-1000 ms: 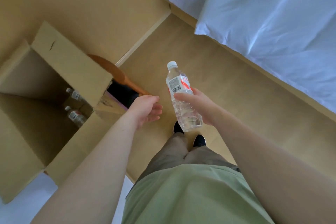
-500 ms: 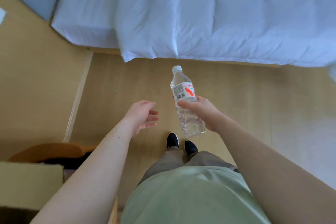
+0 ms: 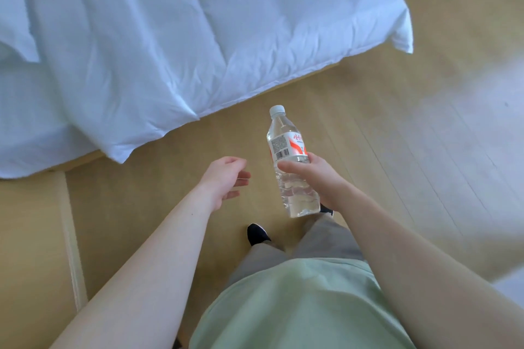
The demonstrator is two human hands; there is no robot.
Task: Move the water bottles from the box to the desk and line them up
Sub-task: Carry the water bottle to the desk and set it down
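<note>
Relaxed and holding nothing, the left hand [image 3: 226, 180] hangs with loosely curled fingers over a smooth wooden floor [image 3: 397, 136], below a rumpled white duvet [image 3: 170, 22]. Beside it, the right hand [image 3: 314, 178] grips a clear ribbed plastic water bottle [image 3: 292, 161] around its middle, white cap up, base below the fingers.

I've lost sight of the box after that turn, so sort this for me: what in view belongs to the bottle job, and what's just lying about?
Part of the job:
- water bottle, upright, white cap on
- right hand, gripping the bottle at mid-body
- left hand, holding nothing

Just lying about:
- bed with white duvet
- wooden floor

Neither box nor desk is in view.
</note>
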